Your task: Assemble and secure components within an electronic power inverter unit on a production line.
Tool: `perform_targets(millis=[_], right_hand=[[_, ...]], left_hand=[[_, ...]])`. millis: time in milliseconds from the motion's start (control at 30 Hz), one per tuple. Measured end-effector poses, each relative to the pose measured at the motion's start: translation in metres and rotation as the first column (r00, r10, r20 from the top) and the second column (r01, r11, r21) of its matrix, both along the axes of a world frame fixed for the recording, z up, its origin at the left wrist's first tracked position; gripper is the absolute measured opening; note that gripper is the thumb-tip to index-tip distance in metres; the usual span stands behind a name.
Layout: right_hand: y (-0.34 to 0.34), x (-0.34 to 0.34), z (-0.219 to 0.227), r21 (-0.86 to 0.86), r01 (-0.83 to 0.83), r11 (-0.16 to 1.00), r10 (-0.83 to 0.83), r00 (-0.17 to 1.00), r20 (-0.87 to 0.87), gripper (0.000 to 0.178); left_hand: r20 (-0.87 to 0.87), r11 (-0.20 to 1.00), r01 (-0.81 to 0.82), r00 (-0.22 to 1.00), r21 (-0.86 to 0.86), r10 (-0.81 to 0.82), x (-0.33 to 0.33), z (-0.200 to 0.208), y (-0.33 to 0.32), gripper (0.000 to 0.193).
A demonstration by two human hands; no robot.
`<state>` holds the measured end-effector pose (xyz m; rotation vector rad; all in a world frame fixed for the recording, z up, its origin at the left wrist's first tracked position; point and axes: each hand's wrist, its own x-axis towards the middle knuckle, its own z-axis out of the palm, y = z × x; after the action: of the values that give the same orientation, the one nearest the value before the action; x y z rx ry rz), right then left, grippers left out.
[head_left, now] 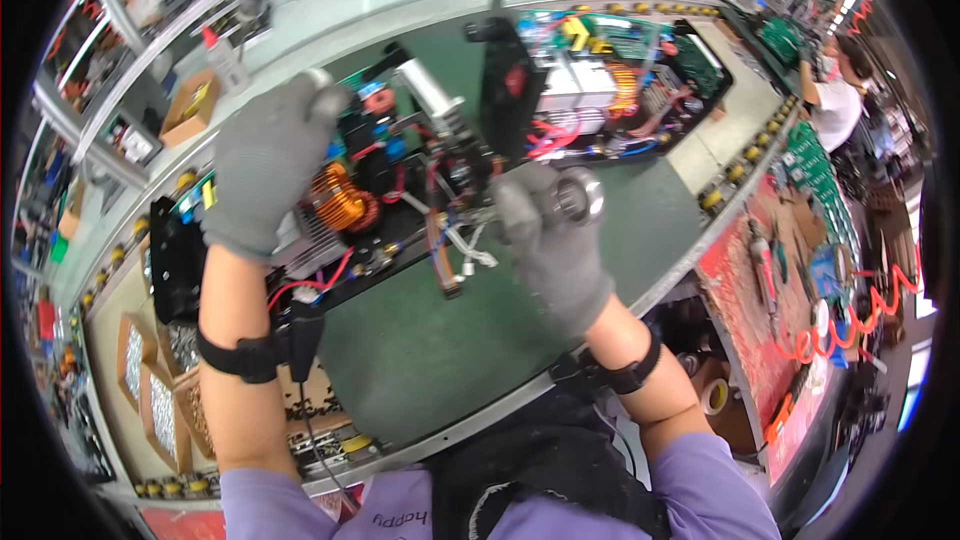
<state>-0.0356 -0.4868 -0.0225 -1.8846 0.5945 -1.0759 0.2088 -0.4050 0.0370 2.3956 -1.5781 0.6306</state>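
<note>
Purple sleeves (pixel 705 485) and a black apron (pixel 535 470) are seen closest, along the lower edge, with both bare forearms reaching out from them over a green work surface (pixel 430 360). By the gloved right hand (pixel 560 260), a round metal-rimmed piece (pixel 580 198) is gripped, the fingers being curled in around it near some loose white connectors (pixel 475 252). The gloved left hand (pixel 265 175) is bent over the left side of an opened electronic unit (pixel 380 242); its fingers are partly curled, but whether anything is clasped there cannot be told because of blur. This unit is placed between the two hands, its copper coil (pixel 338 202) exposed, and part of it is blocked from sight by the left glove. Beyond the right hand, a second opened unit (pixel 585 90) is set, with a black upright panel (pixel 508 90) standing between the two. Screw-filled cardboard boxes (pixel 160 410) are kept beside the left forearm, and a red coiled hose (pixel 850 320) is seen at the far right.
</note>
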Motion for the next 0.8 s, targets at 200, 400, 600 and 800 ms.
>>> perform_targets(millis=[200, 400, 600, 800], right_hand=[[-0.003, 0.016, -0.007, -0.482, -0.087, 0.872, 0.022, 0.99, -0.139, 0.014], [0.008, -0.011, -0.025, -0.619, -0.146, 0.771, 0.01, 0.976, -0.218, 0.021], [0.001, 0.003, -0.025, -0.475, 0.02, 0.88, -0.079, 0.991, -0.106, 0.025], [-0.025, 0.004, -0.024, -0.402, 0.082, 0.912, -0.136, 0.985, -0.108, 0.021]], left_hand=[[-0.111, 0.997, -0.08, 0.991, -0.015, 0.078, -0.008, 0.003, 0.002, 0.036], [-0.099, 0.999, -0.034, 0.994, 0.029, 0.036, -0.006, 0.002, -0.01, 0.035], [0.492, 0.944, 0.279, 0.806, 0.175, -0.33, 0.066, -0.028, 0.002, 0.05], [-0.206, 0.977, -0.059, 0.973, 0.207, 0.102, 0.024, -0.004, -0.021, 0.037]])
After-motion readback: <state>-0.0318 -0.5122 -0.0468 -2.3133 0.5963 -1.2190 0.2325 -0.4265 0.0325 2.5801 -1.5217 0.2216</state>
